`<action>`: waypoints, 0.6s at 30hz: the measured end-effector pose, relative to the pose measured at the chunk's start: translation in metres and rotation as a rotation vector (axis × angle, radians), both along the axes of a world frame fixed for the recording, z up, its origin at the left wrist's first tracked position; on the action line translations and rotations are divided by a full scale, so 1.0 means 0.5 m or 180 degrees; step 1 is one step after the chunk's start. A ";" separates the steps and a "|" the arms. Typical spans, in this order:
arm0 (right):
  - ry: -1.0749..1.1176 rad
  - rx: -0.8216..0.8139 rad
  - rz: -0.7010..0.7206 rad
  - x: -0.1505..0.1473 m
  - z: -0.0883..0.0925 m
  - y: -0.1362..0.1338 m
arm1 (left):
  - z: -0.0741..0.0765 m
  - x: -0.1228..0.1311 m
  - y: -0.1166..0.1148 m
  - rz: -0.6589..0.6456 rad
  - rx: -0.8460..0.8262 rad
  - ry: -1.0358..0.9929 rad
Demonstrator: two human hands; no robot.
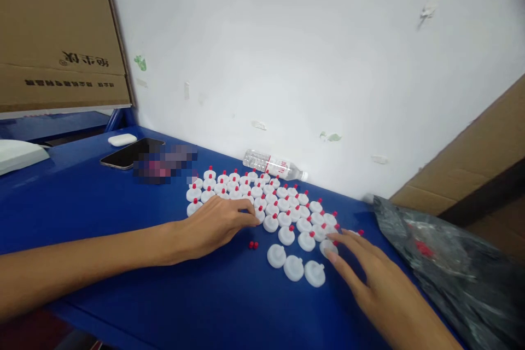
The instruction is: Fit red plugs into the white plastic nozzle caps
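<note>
Many white round caps with a narrow spout [286,235] sit in rows on the blue table, most with a small red tip on the spout. My left hand [219,221] reaches in from the left, thumb and forefinger pinched together against the edge of one red-tipped cap [260,215]. Whatever is between those fingertips is hidden. On the right, my right hand [373,270] has its thumb and fingers around a white cap [327,248] at the row's end. Three caps without red tips [293,268] lie nearer me. Two loose red tips [253,245] rest below my left fingers.
A clear plastic bottle [274,165] lies against the wall behind the caps. Further left are a phone [133,154], a white case [122,140] and a large cardboard box [61,33]. A dark plastic bag [455,262] with red pieces inside covers the right side.
</note>
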State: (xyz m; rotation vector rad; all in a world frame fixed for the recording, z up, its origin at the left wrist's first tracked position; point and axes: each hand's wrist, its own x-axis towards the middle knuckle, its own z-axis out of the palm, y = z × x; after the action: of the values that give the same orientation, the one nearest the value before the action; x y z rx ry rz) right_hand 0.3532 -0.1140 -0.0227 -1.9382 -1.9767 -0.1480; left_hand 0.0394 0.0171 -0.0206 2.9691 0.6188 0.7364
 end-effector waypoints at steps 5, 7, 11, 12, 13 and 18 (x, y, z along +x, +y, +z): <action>0.0278 -0.0396 0.0075 0.001 -0.014 0.000 | -0.003 0.003 -0.007 0.0154 0.0084 0.0173; 0.0343 -0.0486 0.0085 -0.001 -0.012 0.000 | -0.002 0.004 -0.011 0.0176 0.0124 0.0308; 0.0273 -0.0531 0.0168 0.002 -0.014 0.002 | 0.009 0.008 -0.018 0.0234 0.0141 0.0611; 0.0255 -0.0534 0.0189 0.003 -0.015 0.002 | 0.013 0.008 -0.019 0.0208 0.0168 0.0693; 0.0246 -0.0534 0.0197 0.004 -0.015 0.003 | 0.016 0.009 -0.021 0.0164 0.0196 0.0773; 0.0251 -0.0503 0.0077 0.000 0.004 0.004 | 0.023 0.009 -0.027 -0.0026 0.0193 0.0933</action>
State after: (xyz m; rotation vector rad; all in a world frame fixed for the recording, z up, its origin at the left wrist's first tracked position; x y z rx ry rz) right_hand 0.3531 -0.1121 -0.0205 -1.9822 -2.0129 0.0922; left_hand 0.0441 0.0038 -0.0090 3.1611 0.6043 0.3251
